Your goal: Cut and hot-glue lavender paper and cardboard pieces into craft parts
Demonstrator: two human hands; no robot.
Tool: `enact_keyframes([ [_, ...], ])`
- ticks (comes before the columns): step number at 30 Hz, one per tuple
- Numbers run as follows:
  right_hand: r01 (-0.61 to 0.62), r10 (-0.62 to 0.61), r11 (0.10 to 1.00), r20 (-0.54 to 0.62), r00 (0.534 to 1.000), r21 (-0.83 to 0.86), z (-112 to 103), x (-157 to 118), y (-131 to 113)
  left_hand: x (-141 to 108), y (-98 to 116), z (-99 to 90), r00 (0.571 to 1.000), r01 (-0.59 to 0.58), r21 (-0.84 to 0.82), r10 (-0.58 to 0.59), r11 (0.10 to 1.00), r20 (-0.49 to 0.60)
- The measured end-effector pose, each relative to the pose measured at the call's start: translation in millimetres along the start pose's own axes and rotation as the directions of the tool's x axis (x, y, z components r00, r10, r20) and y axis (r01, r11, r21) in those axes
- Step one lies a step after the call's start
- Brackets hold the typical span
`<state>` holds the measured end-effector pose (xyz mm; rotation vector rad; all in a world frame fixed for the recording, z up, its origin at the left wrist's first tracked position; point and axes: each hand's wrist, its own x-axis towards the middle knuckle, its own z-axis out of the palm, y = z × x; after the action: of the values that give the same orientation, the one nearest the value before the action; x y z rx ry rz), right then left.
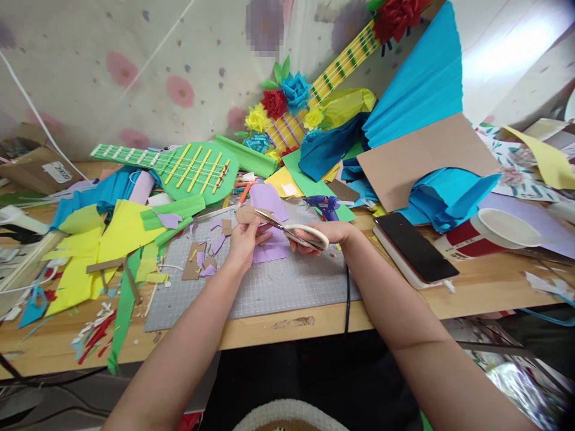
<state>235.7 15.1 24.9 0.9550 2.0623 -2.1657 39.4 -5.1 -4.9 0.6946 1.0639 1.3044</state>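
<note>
Over the mat (296,302) on the tabletop (251,336), both hands are engaged and a short way apart. The left hand (245,242) pinches the card (251,214), a small brown piece held toward the mat's far side. The right hand (309,240) is wrapped around the pale handles of the scissors (284,227), whose blades point left and lie across the card's near side. Whether the blades bite into the card at this instant cannot be told.

Finding: the left fingers sit very close to the blades. In my judgement, the grip should sit farther back along the card, off the line of the cut. Stiff card is best cut deep in the blades, with short strokes, turning the card into the scissors and not twisting the wrist.

Further observation: the purple paper (272,254) lies directly below the work and could be nicked if the tips dip. Offcuts (218,242) lie just to the left, and the glue gun (324,205) rests beyond the right hand; whether it is hot cannot be seen. A forearm's clearance from its nozzle and from the black cord (347,299) is advisable
</note>
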Motion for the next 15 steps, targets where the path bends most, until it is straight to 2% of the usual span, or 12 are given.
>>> enact_keyframes([
  [15, 0.034, -0.034, 0.999, 0.007, 0.999, -0.007, -2.9, 0.5, 1.9, 1.6, -1.4, -1.6, 1.000, -0.011, 0.003, 0.011, 1.000, 0.007],
])
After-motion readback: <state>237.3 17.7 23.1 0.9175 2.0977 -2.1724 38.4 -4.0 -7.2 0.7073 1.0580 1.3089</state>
